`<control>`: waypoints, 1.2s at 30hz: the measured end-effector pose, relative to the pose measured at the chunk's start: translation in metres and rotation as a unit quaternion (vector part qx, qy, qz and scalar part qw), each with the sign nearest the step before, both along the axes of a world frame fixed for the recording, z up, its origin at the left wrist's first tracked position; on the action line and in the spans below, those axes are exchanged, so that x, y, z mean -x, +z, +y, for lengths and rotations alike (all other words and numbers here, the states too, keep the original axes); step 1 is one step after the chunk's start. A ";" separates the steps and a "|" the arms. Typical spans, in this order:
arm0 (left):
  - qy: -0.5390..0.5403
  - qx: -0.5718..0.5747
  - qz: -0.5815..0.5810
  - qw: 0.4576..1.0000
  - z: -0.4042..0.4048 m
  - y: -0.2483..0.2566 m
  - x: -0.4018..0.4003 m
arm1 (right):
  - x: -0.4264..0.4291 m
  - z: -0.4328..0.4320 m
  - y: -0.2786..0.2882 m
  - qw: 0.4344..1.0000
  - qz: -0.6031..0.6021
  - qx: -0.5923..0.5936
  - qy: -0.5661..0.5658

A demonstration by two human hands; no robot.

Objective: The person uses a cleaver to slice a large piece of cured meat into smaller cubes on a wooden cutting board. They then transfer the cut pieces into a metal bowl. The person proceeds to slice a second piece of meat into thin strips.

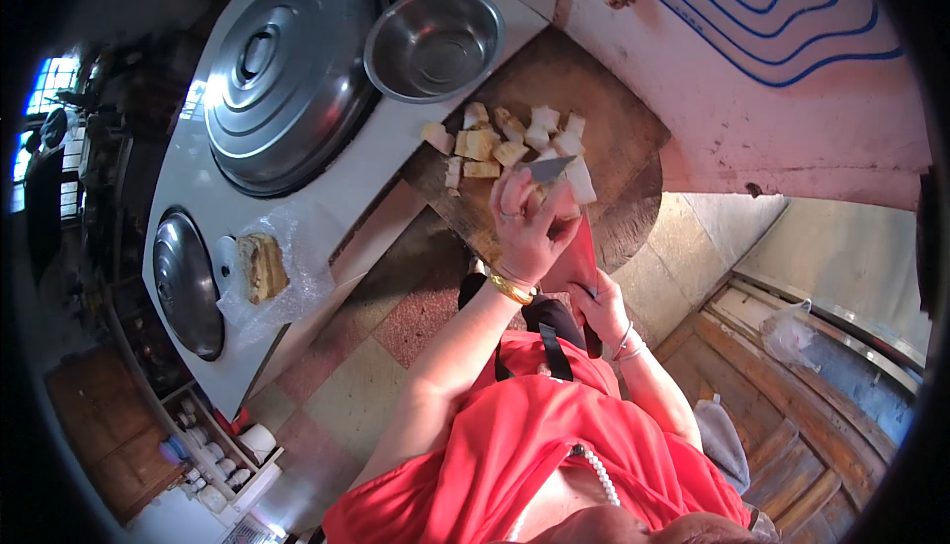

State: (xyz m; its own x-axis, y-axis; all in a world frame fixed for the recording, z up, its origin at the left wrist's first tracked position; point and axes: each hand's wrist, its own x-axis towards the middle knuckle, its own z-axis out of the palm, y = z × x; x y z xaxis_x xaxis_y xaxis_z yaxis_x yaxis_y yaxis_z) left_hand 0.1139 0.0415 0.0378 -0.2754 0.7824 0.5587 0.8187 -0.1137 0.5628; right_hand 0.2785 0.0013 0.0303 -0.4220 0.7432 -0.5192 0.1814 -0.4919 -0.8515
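Note:
My right hand [600, 308] is closed around the dark handle of a wide-bladed cleaver [575, 256], whose blade reflects the red clothing. Over the blade's far end, my left hand [528, 229] has its fingers bent and wears a ring and a gold bracelet; whether it pinches a piece is unclear. Beyond it, pale yellowish chunks of food [476, 145], possibly fatty meat, lie grouped on a round wooden chopping block [627, 128]. A whiter piece [580, 179] lies beside the blade, partly covered by my left hand.
A steel bowl [434, 43] stands at the counter's edge near a large domed metal lid [297, 77]. On the white counter [319, 206], a layered block of food [262, 267] rests on clear plastic beside a smaller lid [187, 284]. A wall borders the block at right.

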 end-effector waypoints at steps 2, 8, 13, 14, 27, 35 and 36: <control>0.007 -0.003 0.005 1.000 0.015 0.014 0.027 | 0.024 0.018 0.019 0.999 0.009 -0.025 0.018; 0.026 -0.032 0.041 0.998 0.086 0.031 0.123 | 0.112 0.089 0.069 0.992 0.074 -0.036 0.094; 0.017 0.005 0.044 0.999 0.132 0.023 0.183 | 0.143 0.111 0.107 0.994 0.078 0.058 0.056; 0.019 0.034 0.063 0.997 0.143 0.007 0.200 | 0.142 0.111 0.108 0.994 0.070 0.069 0.050; -0.249 0.181 -0.104 0.946 0.098 0.008 0.121 | -0.007 0.064 0.008 0.967 -0.094 0.020 -0.235; -0.251 0.304 0.163 0.905 0.072 -0.021 0.057 | -0.023 0.086 -0.055 0.970 -0.113 0.062 -0.205; -0.252 0.299 0.179 0.903 0.074 -0.024 0.055 | -0.022 0.087 -0.058 0.972 -0.113 0.062 -0.198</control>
State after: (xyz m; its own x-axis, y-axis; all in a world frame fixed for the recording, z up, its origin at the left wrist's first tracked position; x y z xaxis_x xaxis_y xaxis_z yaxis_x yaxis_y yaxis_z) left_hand 0.0594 0.1155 0.0134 0.3142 0.9491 -0.0231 0.8898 -0.2859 0.3557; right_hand 0.3003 0.0881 -0.0280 0.0196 0.7495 -0.6617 0.1335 -0.6579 -0.7412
